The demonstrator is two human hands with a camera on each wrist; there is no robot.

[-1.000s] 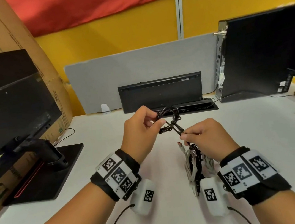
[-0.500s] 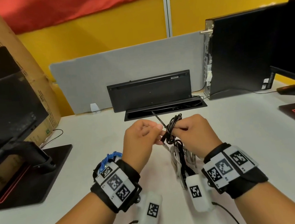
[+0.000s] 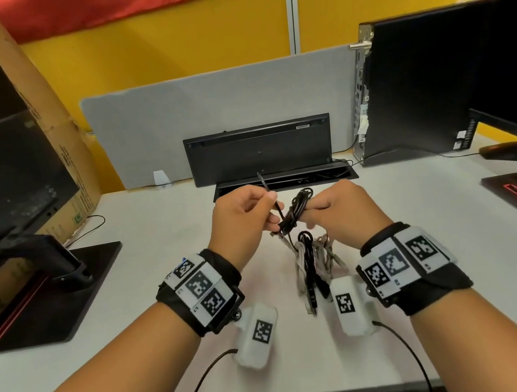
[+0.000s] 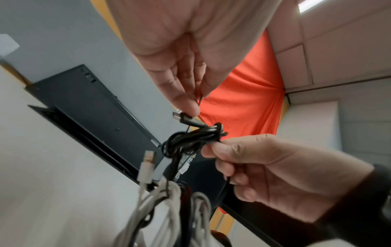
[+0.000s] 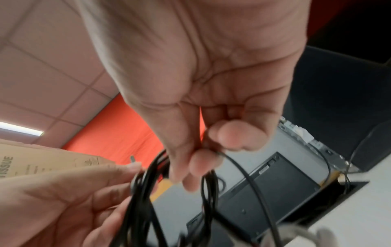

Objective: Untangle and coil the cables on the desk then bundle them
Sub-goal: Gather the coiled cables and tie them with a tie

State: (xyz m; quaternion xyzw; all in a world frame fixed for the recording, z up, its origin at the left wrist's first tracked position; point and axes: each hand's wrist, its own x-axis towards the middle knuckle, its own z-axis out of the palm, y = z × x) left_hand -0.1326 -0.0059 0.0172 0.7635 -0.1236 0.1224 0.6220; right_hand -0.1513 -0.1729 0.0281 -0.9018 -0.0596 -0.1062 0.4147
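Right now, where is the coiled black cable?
In the head view the coiled black cable is held above the desk centre between the left hand and right hand, just above the white cable bundle.

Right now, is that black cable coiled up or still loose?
Coiled: the black cable sits in small bunched loops held by the right hand, while the left hand pinches a thin tie.

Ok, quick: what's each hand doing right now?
Left hand: pinching a thin black tie strip.
Right hand: closed around the coiled black cable, held above the desk.
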